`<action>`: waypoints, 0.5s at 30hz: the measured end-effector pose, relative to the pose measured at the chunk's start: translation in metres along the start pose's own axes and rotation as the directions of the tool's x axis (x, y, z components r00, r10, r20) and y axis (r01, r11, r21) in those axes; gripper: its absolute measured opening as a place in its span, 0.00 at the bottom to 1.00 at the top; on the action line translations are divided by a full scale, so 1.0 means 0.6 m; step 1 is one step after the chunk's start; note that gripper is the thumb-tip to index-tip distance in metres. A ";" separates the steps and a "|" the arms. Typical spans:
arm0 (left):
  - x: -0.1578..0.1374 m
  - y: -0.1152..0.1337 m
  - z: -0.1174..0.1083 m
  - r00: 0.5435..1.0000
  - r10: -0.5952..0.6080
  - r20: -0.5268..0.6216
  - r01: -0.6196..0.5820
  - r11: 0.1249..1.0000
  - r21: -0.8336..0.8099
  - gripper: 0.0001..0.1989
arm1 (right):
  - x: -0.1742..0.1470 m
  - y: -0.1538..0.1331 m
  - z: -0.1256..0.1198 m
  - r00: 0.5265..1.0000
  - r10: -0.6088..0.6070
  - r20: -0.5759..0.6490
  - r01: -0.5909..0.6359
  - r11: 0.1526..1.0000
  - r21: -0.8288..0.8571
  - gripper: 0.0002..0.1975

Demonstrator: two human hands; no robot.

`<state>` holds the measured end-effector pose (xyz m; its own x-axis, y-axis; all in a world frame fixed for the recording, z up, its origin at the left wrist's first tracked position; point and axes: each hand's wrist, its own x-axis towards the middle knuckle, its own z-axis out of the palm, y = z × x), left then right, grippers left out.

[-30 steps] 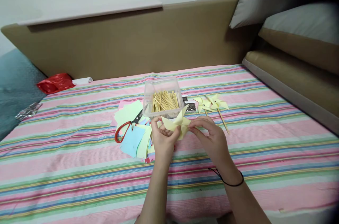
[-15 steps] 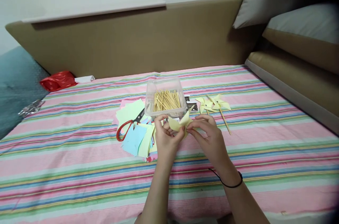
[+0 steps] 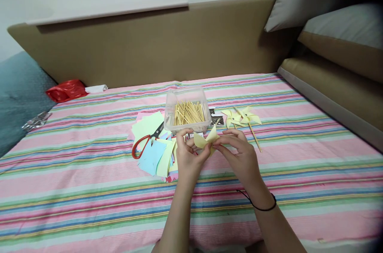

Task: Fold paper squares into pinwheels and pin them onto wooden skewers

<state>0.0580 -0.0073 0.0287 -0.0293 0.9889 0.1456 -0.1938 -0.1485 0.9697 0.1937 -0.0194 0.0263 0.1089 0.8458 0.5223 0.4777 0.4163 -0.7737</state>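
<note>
A pale yellow paper pinwheel (image 3: 205,140) is held up between my two hands, its blades curled and partly hidden by my fingers. My left hand (image 3: 191,155) is closed on its left side, thumb pressed near the middle. From the other side, my right hand (image 3: 237,153) pinches at the pinwheel's centre with thumb and forefinger; whatever small part lies there I cannot make out. Just beyond my hands stands a clear plastic box (image 3: 172,127) holding many thin wooden sticks (image 3: 189,112). Two finished-looking yellow pinwheels (image 3: 245,115) on sticks lie to the right.
Red-handled scissors (image 3: 147,138) rest on a pile of coloured paper (image 3: 152,157) at the left. A small case of dark bits (image 3: 217,119) sits beside the box. A red plastic bag (image 3: 67,91) and a silvery packet (image 3: 36,121) lie far left on the striped cloth (image 3: 89,189).
Both hands and the pinwheel have shifted slightly to the right, and its blades are turned a little. The grip of each hand looks the same.
</note>
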 end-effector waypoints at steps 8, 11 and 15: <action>0.000 0.002 0.002 1.000 0.000 0.008 0.000 1.000 -0.013 0.25 | 0.001 0.003 -0.003 0.999 0.004 0.047 -0.007 0.998 0.055 0.05; 0.001 0.001 0.002 1.000 0.004 0.020 -0.003 1.000 -0.014 0.25 | 0.000 0.005 -0.002 0.999 0.021 0.031 -0.022 0.998 0.053 0.04; 0.002 -0.001 0.001 1.000 0.011 0.016 -0.011 1.000 0.002 0.26 | 0.000 0.003 -0.001 0.997 0.083 -0.002 -0.083 0.995 0.050 0.03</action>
<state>0.0589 -0.0064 0.0286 -0.0156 0.9870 0.1597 -0.1918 -0.1597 0.9683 0.1951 -0.0190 0.0249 0.1500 0.8767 0.4571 0.4230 0.3610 -0.8311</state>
